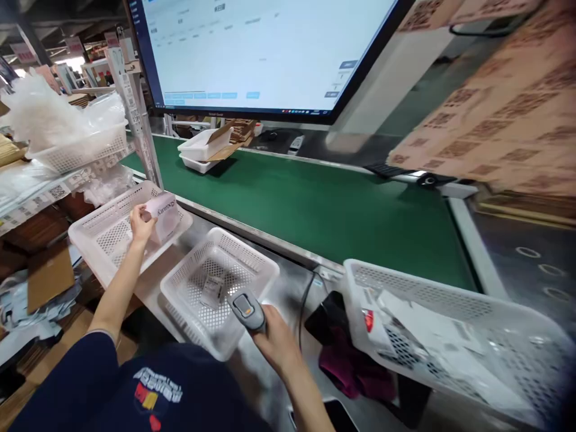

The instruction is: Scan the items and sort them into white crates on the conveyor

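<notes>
My left hand [142, 223] reaches over the left white basket [90, 223], its fingers closed on the edge of a pale pink box [164, 215] with dark lettering. The box stands upright at that basket's right side. In my right hand [278, 337] is a grey handheld barcode scanner [246, 310], held over the right rim of the middle white basket [180, 282]. A small clear packet with a printed label [212, 291] lies on the bottom of this basket. My right fingers are partly hidden beneath the scanner.
Behind the baskets runs a green conveyor belt [288, 204] carrying stacked white trays [202, 147]. A large monitor [261, 54] hangs above it. At right, a long white basket [405, 285] holds papers and packets. Dark and purple cloth [355, 366] and a phone [337, 414] lie nearby.
</notes>
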`<action>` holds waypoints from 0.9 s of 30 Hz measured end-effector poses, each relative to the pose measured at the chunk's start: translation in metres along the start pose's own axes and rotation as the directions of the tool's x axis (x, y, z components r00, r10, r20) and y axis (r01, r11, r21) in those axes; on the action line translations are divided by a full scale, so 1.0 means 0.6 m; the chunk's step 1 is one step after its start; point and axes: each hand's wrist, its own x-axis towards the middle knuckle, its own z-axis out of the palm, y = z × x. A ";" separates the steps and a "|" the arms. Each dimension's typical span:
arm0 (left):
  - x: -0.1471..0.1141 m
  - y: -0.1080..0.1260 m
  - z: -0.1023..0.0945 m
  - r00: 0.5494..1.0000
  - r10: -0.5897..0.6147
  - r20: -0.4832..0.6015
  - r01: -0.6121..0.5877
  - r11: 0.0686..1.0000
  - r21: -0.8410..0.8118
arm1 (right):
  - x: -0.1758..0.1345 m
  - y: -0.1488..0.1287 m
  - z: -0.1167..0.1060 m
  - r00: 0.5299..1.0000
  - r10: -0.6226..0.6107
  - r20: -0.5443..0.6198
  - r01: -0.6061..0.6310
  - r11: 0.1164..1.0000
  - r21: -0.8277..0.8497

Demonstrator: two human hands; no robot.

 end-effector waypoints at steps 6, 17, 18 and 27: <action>-0.077 0.081 -0.045 0.710 0.696 0.106 -0.702 0.712 0.026 | 0.019 -0.054 -0.129 0.997 -0.069 -0.040 0.075 0.979 0.192; -0.163 0.090 -0.019 0.242 0.917 0.318 -0.910 0.328 -0.254 | 0.053 -0.144 -0.226 0.939 -0.058 0.338 -0.011 0.980 0.198; -0.171 0.091 -0.016 0.226 0.921 0.318 -0.922 0.308 -0.235 | 0.052 -0.140 -0.220 0.929 -0.040 0.367 -0.015 0.989 0.147; -0.262 0.122 -0.006 0.359 0.928 0.101 -0.916 0.371 -0.152 | -0.008 -0.114 -0.250 0.933 0.202 0.298 -0.204 0.979 -0.025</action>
